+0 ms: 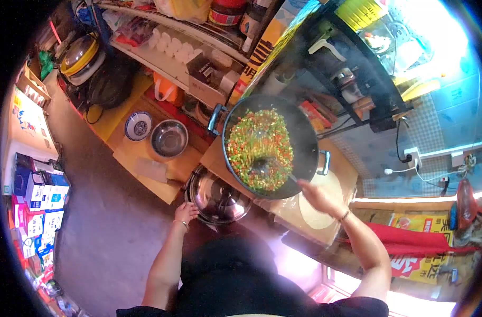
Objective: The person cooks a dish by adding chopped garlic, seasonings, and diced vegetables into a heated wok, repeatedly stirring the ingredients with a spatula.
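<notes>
My right hand [321, 199] is closed around the handle of a metal spatula [288, 177], whose blurred head is sunk in chopped food. The food, a mix of green, red and pale yellow bits [259, 140], covers much of the inside of a large dark wok [304, 129] with two loop handles. Low at the counter's edge, my left hand [186, 212] hangs beside the rim of a shiny metal lid [220, 195]. Its fingers look loosely bent and slightly apart; whether they touch the rim is unclear.
Left of the wok, a steel bowl [169, 138] and a patterned bowl [139, 126] stand on cardboard. Eggs [169, 45] line a shelf behind. A black rack [352, 68] rises at the back right. A power strip [436, 153] is on the wall. Boxes [40, 195] are stacked at far left.
</notes>
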### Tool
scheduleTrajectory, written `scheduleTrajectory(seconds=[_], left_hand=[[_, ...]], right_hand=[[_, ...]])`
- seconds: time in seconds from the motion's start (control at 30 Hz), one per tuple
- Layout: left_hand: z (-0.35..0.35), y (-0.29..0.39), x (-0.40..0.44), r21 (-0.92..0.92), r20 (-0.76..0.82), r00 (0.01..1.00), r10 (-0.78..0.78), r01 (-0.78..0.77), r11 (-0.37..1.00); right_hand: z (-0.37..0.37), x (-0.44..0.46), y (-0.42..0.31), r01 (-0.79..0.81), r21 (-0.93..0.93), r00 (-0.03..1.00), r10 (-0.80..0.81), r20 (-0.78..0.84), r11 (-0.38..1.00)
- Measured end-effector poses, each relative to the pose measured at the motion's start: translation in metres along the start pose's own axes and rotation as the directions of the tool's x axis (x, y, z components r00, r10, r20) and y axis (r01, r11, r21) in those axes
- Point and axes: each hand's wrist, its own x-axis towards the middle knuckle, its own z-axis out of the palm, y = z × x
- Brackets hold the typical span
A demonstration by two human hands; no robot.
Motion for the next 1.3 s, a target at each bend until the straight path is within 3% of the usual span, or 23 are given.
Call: scheduleTrajectory(seconds=[0.07,0.2,0.27,0.33,0.37,0.43,0.47,0.53,0.6,0.63,0.67,0.73,0.8,0.83,0.9,0.93,1.0,1.07,1.1,1.2,1.27,1.3], left_hand=[[-0.001,-0.001,0.0,0.085,0.01,0.997,0.071,-0.071,0.994],[-0.049,-0.035,0.006,0.183,-0.016,1.0,0.009,-0.006,0.983],[-0.087,-0.062,0.011,0.138,-0.095,0.988,0.122,-0.108,0.985],[-0.114,-0.066,0.018,0.138,-0.154,0.987,0.052,-0.031,0.99],[-0.119,-0.068,0.02,0.134,-0.222,0.975,-0.013,0.044,0.99],[-0.118,-0.06,0.006,0.068,-0.253,0.966,-0.046,0.066,0.996],[-0.116,-0.056,0.002,0.0,-0.283,0.956,-0.076,0.079,0.997],[-0.117,-0.057,0.005,0.002,-0.286,0.956,-0.069,0.073,0.997],[-0.112,-0.055,0.01,0.003,-0.283,0.957,-0.06,0.063,0.998],[-0.105,-0.051,0.012,-0.06,-0.17,0.984,-0.051,0.041,0.997],[-0.098,-0.049,0.01,-0.126,-0.057,0.998,-0.038,0.03,0.992],[-0.064,-0.031,-0.008,-0.041,-0.115,0.993,-0.008,0.003,0.999],[-0.054,-0.026,-0.016,0.054,-0.166,0.986,0.03,-0.021,0.998],[-0.051,-0.027,-0.009,0.034,-0.134,0.991,-0.018,0.023,0.999],[-0.047,-0.033,0.006,0.009,-0.101,0.993,-0.065,0.067,0.998],[-0.052,-0.04,0.012,0.102,-0.052,0.998,-0.036,0.041,0.994],[-0.068,-0.051,0.022,0.195,-0.006,1.0,-0.015,0.016,0.981],[-0.072,-0.057,0.033,0.035,-0.031,0.999,-0.012,0.013,0.999],[-0.071,-0.054,0.029,0.032,-0.024,1.0,-0.012,0.013,0.999],[-0.078,-0.048,0.01,0.023,-0.05,0.999,0.002,-0.001,1.0],[-0.09,-0.054,0.011,0.031,-0.165,0.986,-0.035,0.041,0.999],[-0.09,-0.051,0.013,0.03,-0.162,0.986,-0.029,0.035,0.999]], right_hand=[[-0.026,0.024,-0.034,-0.152,0.005,0.988,0.152,-0.038,0.988],[-0.026,0.064,-0.032,-0.159,0.092,0.981,0.167,-0.095,0.983],[0.005,0.07,-0.006,0.004,-0.023,0.989,-0.007,-0.147,1.0],[0.01,0.037,0.004,0.088,-0.092,0.991,-0.096,-0.09,0.992],[-0.007,0.014,-0.008,-0.016,-0.092,1.0,0.016,0.0,0.996],[-0.031,-0.026,-0.005,0.084,-0.068,0.995,-0.08,0.067,0.994],[-0.05,-0.046,-0.024,-0.001,-0.005,0.99,0.002,0.138,1.0],[-0.066,-0.064,-0.034,0.007,-0.027,0.981,-0.002,0.196,1.0],[-0.067,-0.067,-0.041,-0.061,-0.104,0.938,0.093,0.333,0.993],[-0.047,-0.058,-0.027,-0.003,-0.064,0.971,0.018,0.239,0.998],[-0.031,-0.044,-0.013,-0.005,-0.067,0.97,0.022,0.244,0.998],[-0.014,-0.009,0.001,-0.035,-0.254,0.997,0.051,0.054,0.967],[-0.036,0.012,-0.04,-0.283,-0.043,0.957,0.285,0.048,0.958],[-0.035,0.024,-0.041,-0.285,-0.041,0.957,0.287,0.042,0.958],[-0.023,0.046,-0.028,-0.065,-0.026,0.981,0.059,-0.184,0.998],[-0.012,0.052,-0.02,-0.062,-0.024,0.982,0.057,-0.181,0.998],[0.011,0.055,-0.008,-0.04,-0.102,0.995,0.03,-0.099,0.994],[-0.006,0.017,-0.02,-0.069,-0.148,0.997,0.072,0.013,0.987],[-0.016,-0.004,-0.012,0.034,-0.129,0.999,-0.031,0.024,0.991],[-0.06,-0.057,-0.028,0.039,-0.117,0.991,-0.024,0.131,0.992],[-0.07,-0.072,-0.029,-0.014,-0.214,0.954,0.077,0.29,0.977],[-0.065,-0.069,-0.03,-0.046,-0.296,0.947,0.137,0.291,0.954]])
